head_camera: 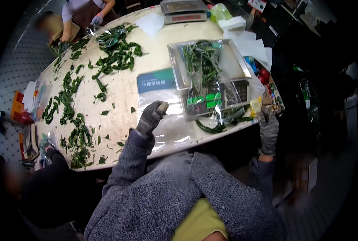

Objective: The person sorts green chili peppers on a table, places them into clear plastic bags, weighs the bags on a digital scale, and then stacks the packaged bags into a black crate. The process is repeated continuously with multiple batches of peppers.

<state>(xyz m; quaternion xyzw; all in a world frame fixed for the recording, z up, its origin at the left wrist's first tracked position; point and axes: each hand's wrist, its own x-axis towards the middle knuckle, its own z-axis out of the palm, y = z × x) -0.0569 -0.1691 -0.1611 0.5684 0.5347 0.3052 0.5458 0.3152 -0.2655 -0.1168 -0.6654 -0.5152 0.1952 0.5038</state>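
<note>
My left hand [151,117], in a grey knit glove with a bare fingertip showing, is curled above a stack of flat clear plastic bags [171,131]. Nothing shows in its grasp. At the table's right edge, my gloved right hand [268,128] has its fingers against or just beside a small yellow packet [255,107]; whether it grips the packet is unclear. Between the hands stands a digital scale [236,93] with lit green displays. A clear bag of green peppers [201,60] lies on its metal pan [234,61], the bag's loose end draping over the displays. A curved green pepper [210,128] lies below the scale.
Loose green peppers [115,58] and leaf scraps spread across the left of the pale table [118,96]. Another scale [183,13] stands at the far edge. Gloved co-workers' hands [97,19] work at the far left; a dark-sleeved person's hand [51,150] is at near left.
</note>
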